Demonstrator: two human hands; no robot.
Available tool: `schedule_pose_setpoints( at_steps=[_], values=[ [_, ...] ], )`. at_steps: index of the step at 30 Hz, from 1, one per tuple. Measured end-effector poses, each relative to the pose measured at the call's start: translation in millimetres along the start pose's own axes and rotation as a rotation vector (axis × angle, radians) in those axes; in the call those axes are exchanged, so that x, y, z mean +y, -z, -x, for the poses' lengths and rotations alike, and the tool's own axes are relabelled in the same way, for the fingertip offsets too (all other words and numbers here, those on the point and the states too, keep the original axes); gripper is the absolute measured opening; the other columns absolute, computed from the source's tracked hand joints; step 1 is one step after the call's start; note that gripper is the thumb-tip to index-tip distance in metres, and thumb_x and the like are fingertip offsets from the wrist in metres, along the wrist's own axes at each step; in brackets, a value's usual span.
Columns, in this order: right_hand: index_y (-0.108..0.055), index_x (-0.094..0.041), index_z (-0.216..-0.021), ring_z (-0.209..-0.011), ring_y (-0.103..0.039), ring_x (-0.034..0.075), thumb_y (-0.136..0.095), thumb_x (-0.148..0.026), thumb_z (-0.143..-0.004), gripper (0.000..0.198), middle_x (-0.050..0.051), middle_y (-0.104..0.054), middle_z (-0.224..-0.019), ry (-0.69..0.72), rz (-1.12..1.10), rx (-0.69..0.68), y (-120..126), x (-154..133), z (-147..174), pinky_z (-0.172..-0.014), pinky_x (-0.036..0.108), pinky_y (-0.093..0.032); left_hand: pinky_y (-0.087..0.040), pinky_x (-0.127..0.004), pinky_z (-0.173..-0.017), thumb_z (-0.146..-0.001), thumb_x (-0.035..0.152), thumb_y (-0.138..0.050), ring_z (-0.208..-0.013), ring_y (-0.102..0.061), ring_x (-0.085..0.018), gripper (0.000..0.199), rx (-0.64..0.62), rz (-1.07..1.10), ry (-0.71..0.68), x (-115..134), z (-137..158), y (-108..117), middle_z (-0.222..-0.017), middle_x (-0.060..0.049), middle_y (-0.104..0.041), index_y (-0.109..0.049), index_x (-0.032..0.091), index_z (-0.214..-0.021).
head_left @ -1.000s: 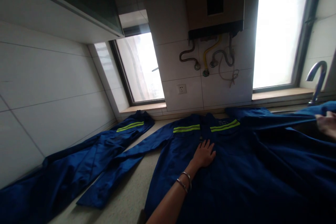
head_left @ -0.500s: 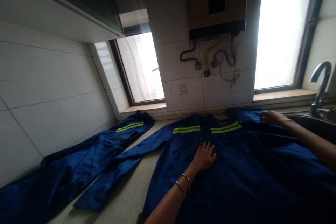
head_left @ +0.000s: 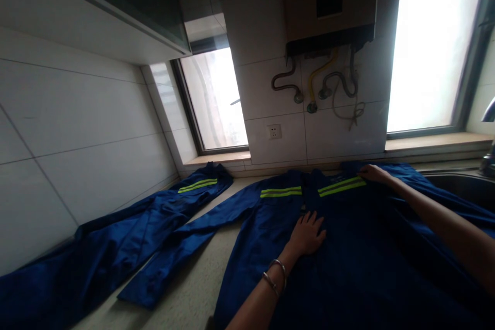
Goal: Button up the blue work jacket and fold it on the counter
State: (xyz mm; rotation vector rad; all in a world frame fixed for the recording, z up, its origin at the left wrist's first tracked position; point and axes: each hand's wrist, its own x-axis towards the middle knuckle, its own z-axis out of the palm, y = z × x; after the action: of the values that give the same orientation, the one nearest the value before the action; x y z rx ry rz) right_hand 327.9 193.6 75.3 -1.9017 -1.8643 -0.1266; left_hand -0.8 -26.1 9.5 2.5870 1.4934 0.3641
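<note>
A dark blue work jacket (head_left: 270, 237) with yellow-green reflective stripes lies spread, front side up, on the counter (head_left: 193, 278). My left hand (head_left: 308, 233) rests flat on its front, just below the collar, fingers spread; two metal bangles circle that wrist. At the outer end of the right chest stripe, my right hand (head_left: 374, 173) has its fingers closed together on the fabric near the shoulder. The jacket's left-side sleeve (head_left: 185, 242) stretches diagonally toward the near left. Farther left lies a second blue garment (head_left: 127, 237) with a similar stripe, against the wall.
A sink (head_left: 460, 188) is set into the counter at right, partly covered by jacket cloth, with a faucet (head_left: 489, 160) at the frame edge. Pipes hang below a water heater (head_left: 328, 5) above. A wall cabinet (head_left: 116, 10) juts out at upper left. A socket (head_left: 274, 131) sits between the windows.
My right hand has moved left along the jacket's shoulder to the end of the stripe. My left hand stays on the jacket front. The view has shifted slightly left.
</note>
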Motion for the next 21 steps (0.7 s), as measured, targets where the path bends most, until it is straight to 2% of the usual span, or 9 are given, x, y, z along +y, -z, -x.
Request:
schedule_pose_setpoints(
  at_steps=[3,5,9,11,13,16,18,21],
  values=[
    [-0.068,-0.014,-0.096,-0.076,-0.06,0.021,-0.048,-0.028,-0.089,0.025,0.017,-0.065,-0.086,0.052,0.098,-0.086,-5,9,9,-0.069,0.032,-0.036,-0.021,-0.048,-0.11,-0.092,0.053,-0.019,-0.137,-0.02,-0.026,0.056,0.001,0.009,-0.02,-1,0,0,-0.149,-0.004,-0.025,-0.03,0.028,-0.141],
    [-0.063,-0.011,-0.105,-0.087,-0.059,0.028,-0.053,-0.029,-0.087,0.028,0.023,-0.062,-0.093,0.039,0.17,-0.078,-11,12,20,-0.075,0.039,-0.035,-0.022,-0.048,-0.109,-0.092,0.053,-0.022,-0.137,-0.021,-0.026,0.055,0.008,0.02,-0.029,-1,1,1,-0.149,-0.004,-0.026,-0.031,0.028,-0.141],
    [-0.061,-0.002,-0.102,-0.105,-0.05,0.038,-0.048,-0.021,-0.087,0.027,0.034,-0.051,-0.108,0.011,0.267,-0.051,-18,-2,37,-0.085,0.05,-0.031,-0.026,-0.048,-0.108,-0.09,0.053,-0.032,-0.135,-0.026,-0.027,0.055,0.041,0.053,-0.051,1,2,1,-0.146,-0.006,-0.032,-0.037,0.026,-0.138],
    [-0.059,-0.003,-0.104,-0.111,-0.046,0.037,-0.04,-0.014,-0.088,0.027,0.033,-0.049,-0.113,0.056,0.275,-0.057,-18,-23,40,-0.089,0.052,-0.03,-0.028,-0.044,-0.108,-0.09,0.045,-0.038,-0.133,-0.029,-0.025,0.049,0.106,0.059,-0.072,3,3,2,-0.143,-0.007,-0.038,-0.043,0.023,-0.134],
    [-0.058,-0.007,-0.108,-0.115,-0.044,0.033,-0.037,-0.011,-0.088,0.029,0.027,-0.049,-0.119,0.154,0.247,-0.091,-21,-54,45,-0.09,0.047,-0.033,-0.03,-0.04,-0.108,-0.089,0.031,-0.042,-0.131,-0.033,-0.023,0.041,0.209,0.042,-0.092,7,4,6,-0.138,-0.006,-0.044,-0.051,0.021,-0.127],
    [-0.061,-0.016,-0.102,-0.105,-0.053,0.027,-0.039,-0.02,-0.09,0.026,0.016,-0.057,-0.113,0.313,0.161,-0.21,-32,-110,62,-0.082,0.036,-0.041,-0.034,-0.036,-0.105,-0.082,0.015,-0.045,-0.122,-0.041,-0.021,0.034,0.344,-0.01,-0.059,15,7,18,-0.128,-0.006,-0.052,-0.06,0.018,-0.113],
    [-0.062,-0.021,-0.101,-0.095,-0.059,0.023,-0.036,-0.032,-0.093,0.029,0.01,-0.063,-0.103,0.39,0.092,-0.295,-44,-144,80,-0.077,0.032,-0.043,-0.041,-0.033,-0.097,-0.079,0.012,-0.046,-0.112,-0.049,-0.02,0.029,0.353,-0.06,-0.017,23,14,29,-0.116,-0.008,-0.058,-0.063,0.016,-0.103],
    [-0.058,-0.022,-0.11,-0.094,-0.061,0.025,-0.034,-0.052,-0.091,0.044,0.01,-0.065,-0.102,0.424,0.018,-0.375,-61,-179,105,-0.077,0.033,-0.044,-0.048,-0.032,-0.078,-0.083,0.022,-0.045,-0.094,-0.058,-0.022,0.022,0.239,-0.173,0.013,41,33,41,-0.098,-0.01,-0.063,-0.061,0.015,-0.096]
  ],
)
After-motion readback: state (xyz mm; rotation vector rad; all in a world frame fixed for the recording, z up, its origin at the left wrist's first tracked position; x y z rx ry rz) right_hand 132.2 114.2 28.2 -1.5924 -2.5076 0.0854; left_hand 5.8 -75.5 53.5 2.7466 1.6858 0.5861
